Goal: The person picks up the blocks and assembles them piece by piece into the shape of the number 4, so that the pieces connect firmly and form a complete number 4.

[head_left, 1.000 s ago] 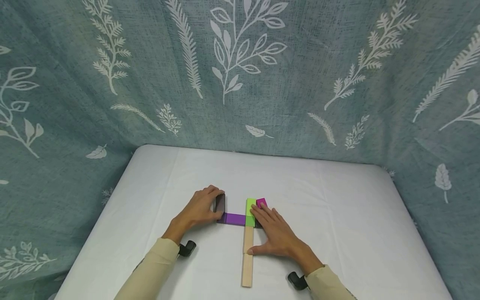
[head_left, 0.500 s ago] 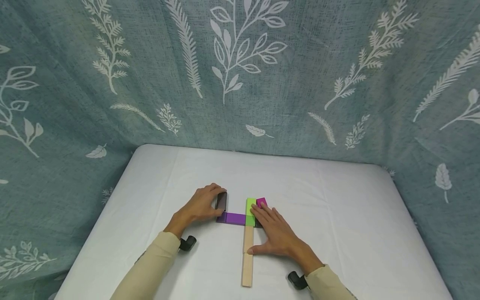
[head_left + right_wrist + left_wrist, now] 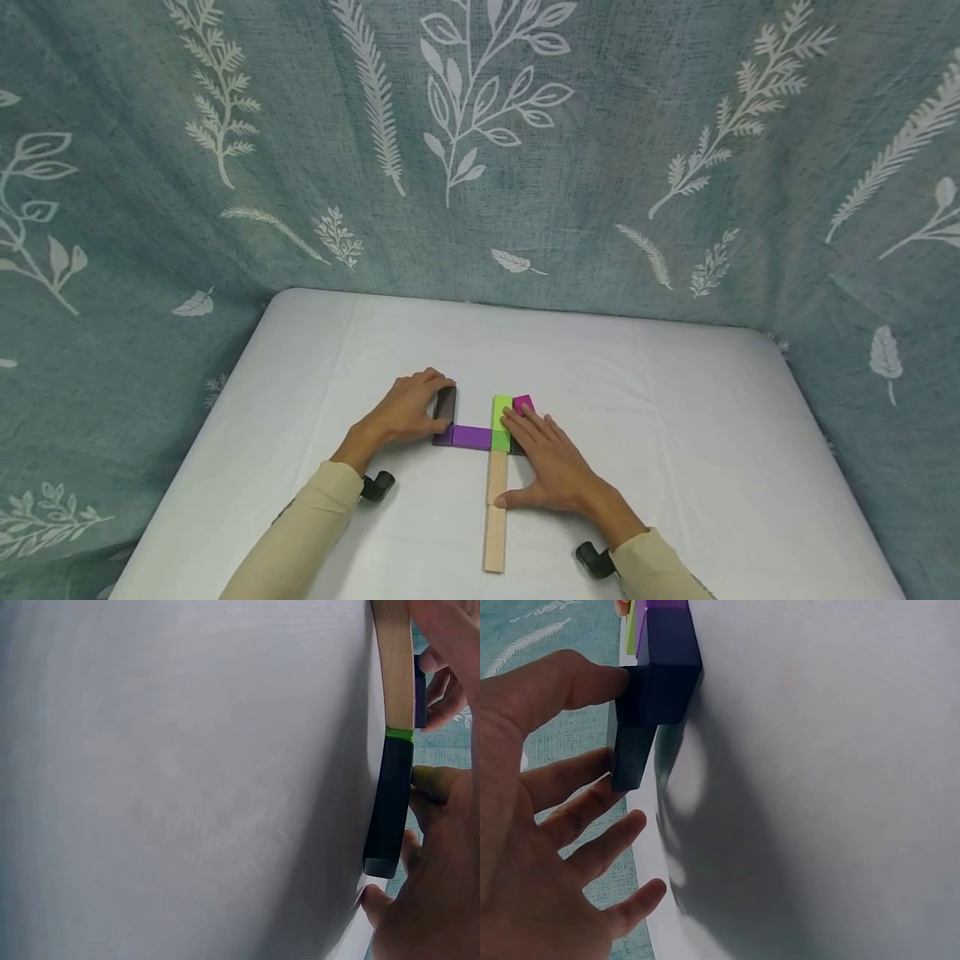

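My left hand (image 3: pixel 405 410) pinches a black block (image 3: pixel 446 403) between thumb and fingertips. In the left wrist view that block (image 3: pixel 634 754) overlaps a dark purple block (image 3: pixel 672 671), the outer end of a row. A purple block (image 3: pixel 472 437) runs from there to a green block (image 3: pixel 500 442). My right hand (image 3: pixel 551 467) lies with straight fingers over a light green block (image 3: pixel 501 410) and a magenta block (image 3: pixel 523 403), its thumb at the joint of two plain wooden blocks (image 3: pixel 497 475). A black block (image 3: pixel 390 802) extends beneath this hand, mostly hidden in the head view.
The blocks lie on a white cloth-covered table (image 3: pixel 697 400). A blue-green leaf-print curtain (image 3: pixel 480 233) hangs behind and around it. Black wrist cameras (image 3: pixel 595 561) stick out from both sleeves.
My left hand has shifted slightly right, bringing the black block nearer in line with the dark purple block. My right hand stays in place over the other blocks.
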The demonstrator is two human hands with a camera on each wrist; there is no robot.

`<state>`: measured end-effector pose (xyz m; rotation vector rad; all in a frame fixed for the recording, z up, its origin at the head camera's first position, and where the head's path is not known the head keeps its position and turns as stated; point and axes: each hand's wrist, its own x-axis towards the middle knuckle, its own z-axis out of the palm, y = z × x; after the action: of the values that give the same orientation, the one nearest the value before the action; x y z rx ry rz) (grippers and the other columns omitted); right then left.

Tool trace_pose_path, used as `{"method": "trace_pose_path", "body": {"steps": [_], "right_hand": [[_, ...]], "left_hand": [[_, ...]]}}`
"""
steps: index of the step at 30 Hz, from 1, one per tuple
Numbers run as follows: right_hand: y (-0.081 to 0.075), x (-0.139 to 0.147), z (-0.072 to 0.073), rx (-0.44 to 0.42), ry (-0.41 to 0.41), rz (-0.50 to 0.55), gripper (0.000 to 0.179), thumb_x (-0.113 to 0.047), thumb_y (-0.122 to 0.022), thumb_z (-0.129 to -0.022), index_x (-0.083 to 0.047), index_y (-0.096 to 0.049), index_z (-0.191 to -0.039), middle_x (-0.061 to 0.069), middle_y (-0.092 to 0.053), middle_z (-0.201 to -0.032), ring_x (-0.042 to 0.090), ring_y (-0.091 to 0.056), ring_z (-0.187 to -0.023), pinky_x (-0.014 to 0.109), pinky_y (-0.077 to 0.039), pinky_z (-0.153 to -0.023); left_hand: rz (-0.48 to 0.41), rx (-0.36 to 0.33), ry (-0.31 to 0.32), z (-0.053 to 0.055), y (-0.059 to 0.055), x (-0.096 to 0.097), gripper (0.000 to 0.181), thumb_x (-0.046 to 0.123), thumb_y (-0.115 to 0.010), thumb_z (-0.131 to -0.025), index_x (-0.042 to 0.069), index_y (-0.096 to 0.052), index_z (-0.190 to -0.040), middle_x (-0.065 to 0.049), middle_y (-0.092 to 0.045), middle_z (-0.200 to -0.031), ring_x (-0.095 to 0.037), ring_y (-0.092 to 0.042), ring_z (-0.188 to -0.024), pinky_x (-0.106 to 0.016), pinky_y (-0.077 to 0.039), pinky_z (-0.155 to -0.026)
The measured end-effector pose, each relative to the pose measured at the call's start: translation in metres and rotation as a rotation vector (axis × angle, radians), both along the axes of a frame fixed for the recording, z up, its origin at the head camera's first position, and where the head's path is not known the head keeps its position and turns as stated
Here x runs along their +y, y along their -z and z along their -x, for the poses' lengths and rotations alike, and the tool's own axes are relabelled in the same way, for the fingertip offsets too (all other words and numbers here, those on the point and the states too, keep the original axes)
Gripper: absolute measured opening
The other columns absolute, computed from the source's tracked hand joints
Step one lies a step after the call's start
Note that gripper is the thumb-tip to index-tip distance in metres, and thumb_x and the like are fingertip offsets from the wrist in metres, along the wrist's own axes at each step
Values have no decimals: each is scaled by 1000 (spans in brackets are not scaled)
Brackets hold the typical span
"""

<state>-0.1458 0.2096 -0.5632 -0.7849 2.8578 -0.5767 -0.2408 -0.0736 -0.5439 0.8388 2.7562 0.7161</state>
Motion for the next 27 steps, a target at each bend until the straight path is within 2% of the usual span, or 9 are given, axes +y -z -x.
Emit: {"method": "trace_pose_path", "body": {"steps": [11, 27], "right_hand": [[0, 0, -1, -9, 4, 0, 121, -82, -69, -70, -15, -27, -162, 2, -22, -167, 26, -13, -155, 53, -14, -122], [-3, 0, -1, -30, 8, -7, 122, -83, -68, -70, -15, -26, -162, 2, -20, -168, 24, -11, -155, 52, -13, -123]], "left_hand": [[25, -13, -4, -1, 1, 2, 63, 32, -80, -84, 11, -60, -140, -8, -58, -136, -28, -55, -126, -51, -37, -110], [23, 16, 19, -1, 7, -1, 56, 32, -77, -88, 13, -62, -139, -8, -58, -137, -28, -54, -129, -54, -36, -110]]}}
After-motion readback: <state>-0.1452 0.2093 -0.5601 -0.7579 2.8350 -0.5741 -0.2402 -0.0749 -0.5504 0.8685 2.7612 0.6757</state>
